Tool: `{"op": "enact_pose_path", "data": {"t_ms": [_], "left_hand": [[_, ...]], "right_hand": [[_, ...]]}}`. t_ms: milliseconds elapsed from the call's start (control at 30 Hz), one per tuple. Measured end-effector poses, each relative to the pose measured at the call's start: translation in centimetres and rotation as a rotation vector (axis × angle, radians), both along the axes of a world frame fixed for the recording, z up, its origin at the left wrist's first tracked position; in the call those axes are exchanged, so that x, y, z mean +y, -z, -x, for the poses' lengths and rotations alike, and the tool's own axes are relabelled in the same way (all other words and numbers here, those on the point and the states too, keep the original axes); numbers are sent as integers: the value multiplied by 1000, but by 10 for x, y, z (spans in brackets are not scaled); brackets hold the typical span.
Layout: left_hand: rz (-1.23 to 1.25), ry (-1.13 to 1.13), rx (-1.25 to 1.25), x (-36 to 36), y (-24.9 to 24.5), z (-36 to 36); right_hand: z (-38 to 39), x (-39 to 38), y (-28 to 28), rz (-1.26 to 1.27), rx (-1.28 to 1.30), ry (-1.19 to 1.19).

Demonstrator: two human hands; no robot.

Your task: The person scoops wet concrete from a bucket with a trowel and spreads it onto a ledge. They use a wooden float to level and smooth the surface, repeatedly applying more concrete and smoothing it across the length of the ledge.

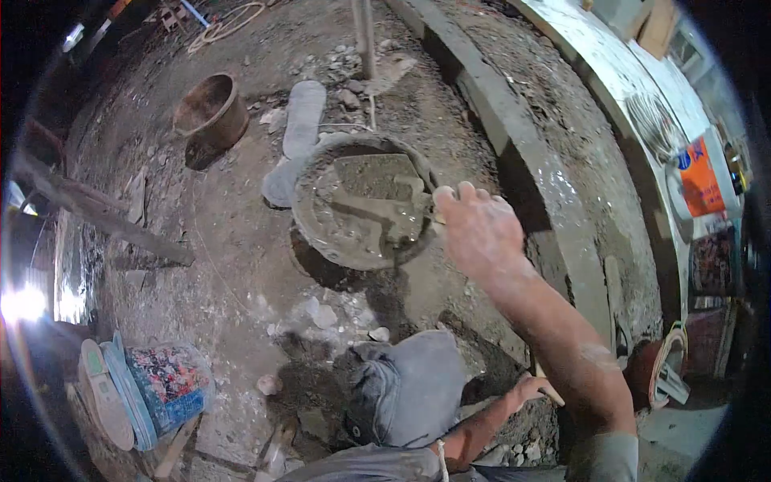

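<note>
My right hand [478,221] is closed at the right rim of a round tub [303,225], its fingers round the handle end of a mortar-coated trowel [405,213]. The trowel's metal part reaches into the tub. Wet grey mortar [353,229] lies inside, with a darker, grainy patch toward the far side. Lower down, near my knee, my left hand [526,391] is wrapped round a light wooden handle [551,394]; what this handle belongs to is hidden. The grey cloth of my trousers [426,386] shows between the tub and my body.
A brown bucket [213,111] stands beyond the tub at left. A long concrete edge [554,185] runs along the right. A patterned bucket [165,386] lies lower left, a white-and-orange bucket [705,178] far right. A wooden pole [112,213] slants at left; rubble covers the ground.
</note>
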State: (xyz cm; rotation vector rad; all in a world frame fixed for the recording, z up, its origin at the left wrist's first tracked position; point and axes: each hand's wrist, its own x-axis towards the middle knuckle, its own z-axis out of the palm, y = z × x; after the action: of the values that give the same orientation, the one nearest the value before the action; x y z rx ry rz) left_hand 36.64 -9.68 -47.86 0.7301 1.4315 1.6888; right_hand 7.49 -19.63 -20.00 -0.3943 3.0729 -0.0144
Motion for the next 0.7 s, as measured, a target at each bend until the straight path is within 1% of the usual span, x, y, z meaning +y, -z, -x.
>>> {"op": "enact_pose_path", "data": {"t_ms": [167,267,333,367,433,467,533,567,633,700], "left_hand": [[-29,-173,-203,-23,-19,21],[-49,-266,-302,-36,-30,39],[-51,-326,-371,-48,-35,47],[-52,-357,-404,-53,-39,51],[-58,-416,-470,-63,-47,59],[-63,-444,-501,-66,-51,64],[-72,-493,-565,-71,-57,72],[-75,-510,-601,-73,-61,72],[-86,-546,-672,-71,-68,76],[-96,-586,-740,-69,-74,82]], "right_hand": [[33,-56,28,-70,-41,31],[39,-72,51,-106,38,54],[36,-83,63,1,-42,88],[35,-89,68,4,-42,82],[30,-97,73,99,-187,142],[27,-98,71,98,-183,138],[22,-92,68,112,-283,93],[22,-90,65,111,-283,100],[24,-83,57,184,-421,119],[20,-75,50,209,-439,150]]}}
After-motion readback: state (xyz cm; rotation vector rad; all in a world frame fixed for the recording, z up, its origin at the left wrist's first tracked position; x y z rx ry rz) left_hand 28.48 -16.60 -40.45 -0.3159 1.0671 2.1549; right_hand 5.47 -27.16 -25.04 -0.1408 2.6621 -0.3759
